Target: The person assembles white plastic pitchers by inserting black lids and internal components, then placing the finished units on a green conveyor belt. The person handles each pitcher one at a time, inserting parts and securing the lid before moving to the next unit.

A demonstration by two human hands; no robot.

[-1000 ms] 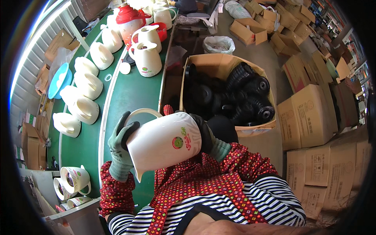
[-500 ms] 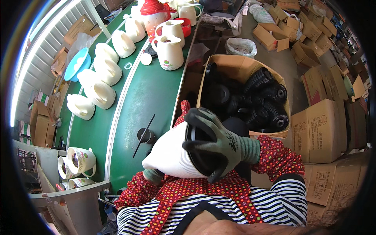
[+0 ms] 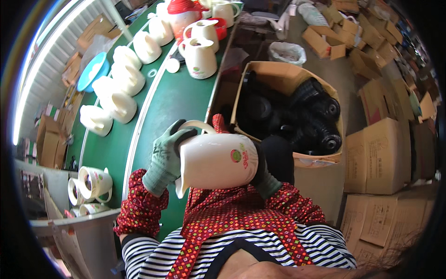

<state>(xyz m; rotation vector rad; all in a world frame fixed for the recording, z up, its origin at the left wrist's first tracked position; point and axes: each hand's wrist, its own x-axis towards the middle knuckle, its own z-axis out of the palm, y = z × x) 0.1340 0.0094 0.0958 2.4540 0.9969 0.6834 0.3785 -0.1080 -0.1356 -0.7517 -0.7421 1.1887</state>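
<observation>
White jug (image 3: 217, 160) lies on its side in mid-air, in front of the wearer's chest between the 2 gloved hands, with its spout (image 3: 181, 188) pointing down on the left and its handle (image 3: 200, 123) on top. We see the left hand (image 3: 163, 158) grasping the mouth end beside the handle, and the right hand (image 3: 269, 180) clasping the base end, though the jug hides most of its fingers and we cannot tell how firmly they press. We judge a slip to be the main danger: the sides look smooth, the hold seems to rest on the 2 ends, and no hand is wrapped round the handle's arch. If either glove slackened, we think the jug would tip toward that end. A drop on the left could knock the spout, probably its weakest part, against the green work surface (image 3: 160, 111); a loose base end might swing toward the carton (image 3: 312, 161) of black parts (image 3: 302, 116), just beyond the right hand. A wide turn to the left could also bump the 2 upright jugs (image 3: 200, 60) farther up the surface, or the grey bin (image 3: 87, 216) low on the left. Careless rubbing by a glove might scuff the coloured print, we suspect.
</observation>
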